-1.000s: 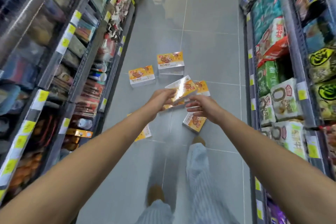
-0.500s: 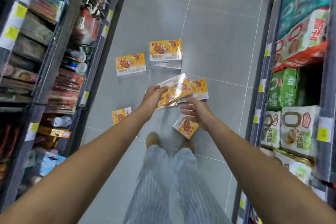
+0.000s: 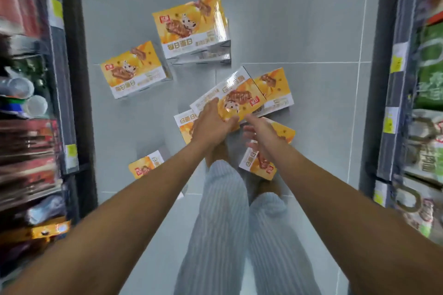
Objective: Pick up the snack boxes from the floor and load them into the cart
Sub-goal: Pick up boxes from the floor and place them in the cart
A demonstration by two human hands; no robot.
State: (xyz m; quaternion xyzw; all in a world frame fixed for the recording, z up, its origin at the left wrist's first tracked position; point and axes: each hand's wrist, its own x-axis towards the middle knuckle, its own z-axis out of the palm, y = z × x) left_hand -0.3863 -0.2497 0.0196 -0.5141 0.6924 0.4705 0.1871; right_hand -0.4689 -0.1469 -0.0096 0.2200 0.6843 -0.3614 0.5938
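Observation:
Several orange-and-white snack boxes lie scattered on the grey tiled floor [image 3: 299, 19]. My left hand [image 3: 211, 124] grips one snack box [image 3: 237, 98] by its near edge and holds it tilted above the others. My right hand [image 3: 259, 129] hovers just right of it with fingers spread, touching nothing I can make out. Below it lies another box [image 3: 260, 165]. Two boxes sit farther off, one [image 3: 191, 24] stacked on another and one [image 3: 134, 69] to its left. A box [image 3: 275, 88] lies behind the held one, and a small one [image 3: 143, 165] near my left arm. No cart is in view.
Store shelves [image 3: 69, 79] full of packaged goods line the left side, and more shelves [image 3: 383, 103] line the right, leaving a narrow aisle. My striped trouser legs [image 3: 223, 211] and feet stand in the middle of the aisle, close to the boxes.
The view has dropped much closer to the floor and the boxes. My left hand keeps its hold on the box; my right hand has stayed beside it, fingers apart.

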